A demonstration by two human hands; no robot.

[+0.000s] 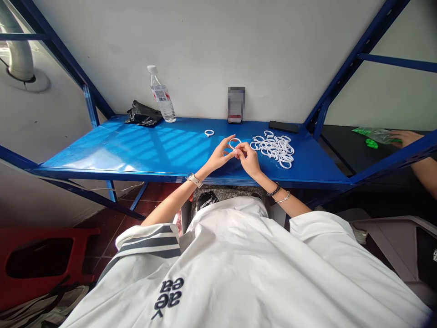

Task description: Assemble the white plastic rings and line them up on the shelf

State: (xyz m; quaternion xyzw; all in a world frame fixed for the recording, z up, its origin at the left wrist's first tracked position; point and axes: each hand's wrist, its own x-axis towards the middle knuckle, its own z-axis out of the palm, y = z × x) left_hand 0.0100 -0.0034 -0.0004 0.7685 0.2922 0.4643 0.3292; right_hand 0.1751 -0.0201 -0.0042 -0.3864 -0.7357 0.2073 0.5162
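A white plastic ring (230, 144) is held up over the front part of the blue table (164, 157). My left hand (219, 156) pinches its lower edge with the thumb, while the index finger curves along its far left side. Closed on the ring's right side are the fingertips of my right hand (249, 159). Right of my hands lies a loose pile of similar white rings (274, 148), several with small open hooks or gaps. One single white ring (209, 135) rests apart, left of and beyond my hands. The fingertips partly hide the held ring's lower right.
Along the wall stand a water bottle (163, 101) and an upright phone (236, 105). A crumpled black bag (143, 114) lies beside the bottle, and a dark flat phone-like object (283, 127) behind the pile. Blue frame posts flank the table. Another person's hand (408, 137) touches a plastic bag at right.
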